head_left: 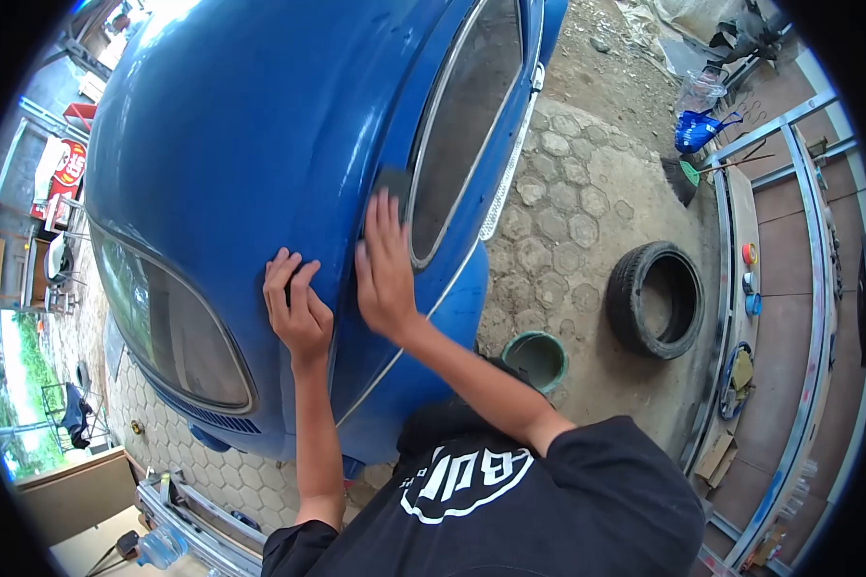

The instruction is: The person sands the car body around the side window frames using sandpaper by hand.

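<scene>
A blue car body (250,125) with a rounded roof fills the left and middle of the head view. My left hand (298,306) rests on the roof with its fingers bent and apart, holding nothing. To its right, my right hand (387,274) lies along the roof edge beside the side window (467,115), fingers stretched out. Under and beyond its fingertips shows a small dark grey piece of sandpaper (392,181), pressed against the paint. Most of that piece is hidden by the fingers. The rear window (168,317) is below and left of my left hand.
On the paved floor to the right are a loose tyre (656,300) and a green bucket (536,362). Metal shelving frames (806,240) line the right side, with a blue bag (700,132) near a broom (681,178). A clear plastic bottle (162,546) is at lower left.
</scene>
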`<state>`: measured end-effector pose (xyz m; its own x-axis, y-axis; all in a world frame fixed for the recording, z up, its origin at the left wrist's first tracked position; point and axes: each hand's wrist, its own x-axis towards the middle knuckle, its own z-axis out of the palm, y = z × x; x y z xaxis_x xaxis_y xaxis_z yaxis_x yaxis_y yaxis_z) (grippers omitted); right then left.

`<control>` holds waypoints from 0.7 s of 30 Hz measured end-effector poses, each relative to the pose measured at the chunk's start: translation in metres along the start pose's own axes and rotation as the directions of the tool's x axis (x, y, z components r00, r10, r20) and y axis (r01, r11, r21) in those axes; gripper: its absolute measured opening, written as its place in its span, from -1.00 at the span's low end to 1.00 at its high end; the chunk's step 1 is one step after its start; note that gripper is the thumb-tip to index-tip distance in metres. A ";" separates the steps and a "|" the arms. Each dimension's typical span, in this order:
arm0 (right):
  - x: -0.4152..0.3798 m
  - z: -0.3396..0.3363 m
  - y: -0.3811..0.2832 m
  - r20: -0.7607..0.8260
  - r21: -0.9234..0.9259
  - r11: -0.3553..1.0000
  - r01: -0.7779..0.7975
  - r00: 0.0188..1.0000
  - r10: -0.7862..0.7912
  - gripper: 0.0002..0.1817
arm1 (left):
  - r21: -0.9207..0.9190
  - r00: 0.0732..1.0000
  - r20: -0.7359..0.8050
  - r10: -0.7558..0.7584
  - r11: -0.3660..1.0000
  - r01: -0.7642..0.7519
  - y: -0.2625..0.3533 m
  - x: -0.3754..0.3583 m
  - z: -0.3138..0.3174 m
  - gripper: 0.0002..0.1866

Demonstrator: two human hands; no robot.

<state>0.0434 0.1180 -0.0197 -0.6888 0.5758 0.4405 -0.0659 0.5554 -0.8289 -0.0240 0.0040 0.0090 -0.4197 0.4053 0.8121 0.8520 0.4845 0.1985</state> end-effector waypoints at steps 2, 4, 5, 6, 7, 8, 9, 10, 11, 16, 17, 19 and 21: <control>-0.024 0.006 0.006 0.078 -0.019 0.999 0.041 0.996 -0.039 -0.36 | 0.006 1.000 -0.019 0.008 1.000 -0.008 -0.002 0.005 0.005 -0.73; -0.052 0.008 0.006 0.169 -0.047 0.998 0.046 0.985 -0.038 -0.36 | 0.021 1.000 0.012 -0.003 1.000 0.003 -0.001 0.001 0.001 -0.73; -0.059 0.008 0.007 0.208 -0.063 0.997 0.048 0.978 -0.034 -0.35 | 0.025 1.000 0.011 0.001 1.000 -0.002 -0.001 0.001 0.002 -0.73; -0.052 0.006 0.010 0.193 -0.082 0.994 0.069 0.980 -0.052 -0.37 | 0.028 1.000 0.008 0.007 1.000 -0.007 -0.001 0.002 0.002 -0.74; -0.044 0.004 0.007 0.173 -0.068 0.997 0.043 0.985 -0.031 -0.37 | 0.035 1.000 0.007 0.007 0.999 -0.007 -0.001 0.001 0.002 -0.74; -0.037 0.000 0.003 0.160 -0.053 0.998 0.019 0.987 -0.011 -0.37 | 0.032 1.000 0.004 0.004 0.999 -0.004 0.000 0.001 0.001 -0.74; -0.030 -0.002 -0.001 0.150 -0.038 0.999 -0.003 0.989 0.009 -0.38 | 0.031 1.000 0.001 -0.001 1.000 0.001 0.001 0.002 0.003 -0.74; -0.027 -0.002 -0.003 0.128 -0.014 1.000 -0.026 0.991 0.028 -0.38 | 0.032 1.000 0.001 -0.005 0.999 0.005 0.000 0.002 0.003 -0.74; -0.031 0.001 -0.003 0.110 -0.007 1.000 -0.029 0.993 0.029 -0.37 | 0.034 1.000 0.004 -0.013 0.999 0.013 0.000 0.001 0.002 -0.74; -0.058 0.018 0.014 0.100 -0.067 0.995 0.077 0.993 -0.070 -0.37 | 0.031 1.000 -0.009 0.001 1.000 -0.001 -0.002 0.001 0.004 -0.73; -0.058 0.022 0.021 0.082 -0.062 0.995 0.073 0.994 -0.068 -0.36 | 0.028 1.000 -0.010 0.001 1.000 -0.001 -0.002 0.001 0.004 -0.73; -0.023 0.008 0.005 0.044 -0.053 0.997 0.052 0.998 -0.049 -0.36 | 0.017 1.000 0.000 0.002 1.000 -0.002 0.000 0.002 0.003 -0.73; 0.017 -0.001 0.003 -0.032 -0.045 0.999 0.028 0.999 -0.029 -0.36 | 0.016 1.000 0.005 0.000 1.000 0.000 0.000 0.003 0.004 -0.73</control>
<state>0.0328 0.1300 -0.0143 -0.6634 0.5779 0.4754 -0.0528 0.5976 -0.8001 -0.0263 0.0085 0.0091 -0.4210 0.4091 0.8096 0.8471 0.4964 0.1897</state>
